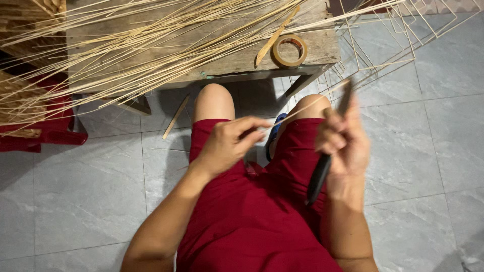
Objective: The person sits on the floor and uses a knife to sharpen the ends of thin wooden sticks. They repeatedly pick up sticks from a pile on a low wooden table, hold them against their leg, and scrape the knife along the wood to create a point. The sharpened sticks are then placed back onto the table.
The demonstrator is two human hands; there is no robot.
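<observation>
Head view over red shorts: the left hand (229, 143) pinches a thin bamboo strip (307, 104) between closed fingertips above the knees, while the right hand (345, 143) has its fingers wrapped round a dark-handled knife (322, 174), near a wooden bench (201, 65) strewn with sticks

Soft, even daylight lit the scene, with faint shadows under the table (201, 60) at 12 o'clock. The right hand (343, 141) was motion-blurred; the edges bowed slightly.

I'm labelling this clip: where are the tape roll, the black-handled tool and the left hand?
tape roll (289, 51), head view, on its ring.
black-handled tool (318, 179), head view, on its handle.
left hand (229, 143), head view, on its back.
</observation>
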